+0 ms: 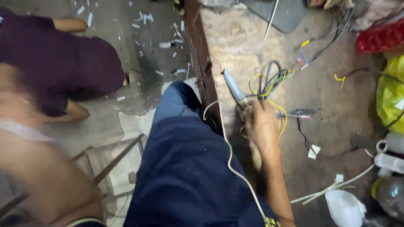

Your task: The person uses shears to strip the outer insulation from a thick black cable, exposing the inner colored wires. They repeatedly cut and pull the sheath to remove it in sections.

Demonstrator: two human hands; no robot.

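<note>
While the forearm stretches forward over the workbench (328,109), the right hand (261,126) is closed around a pair of scissors (234,88), blades pointing away, beside tangled wires (271,82). A yellow bag (389,94) and red bag (381,38) sit far right. The left hand is unseen.

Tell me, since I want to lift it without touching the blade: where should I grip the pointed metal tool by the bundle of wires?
Grip the pointed metal tool at its near handle end, where the right hand already sits, coming from the bench's near edge. Its blade points away, beside the wire bundle.
</note>
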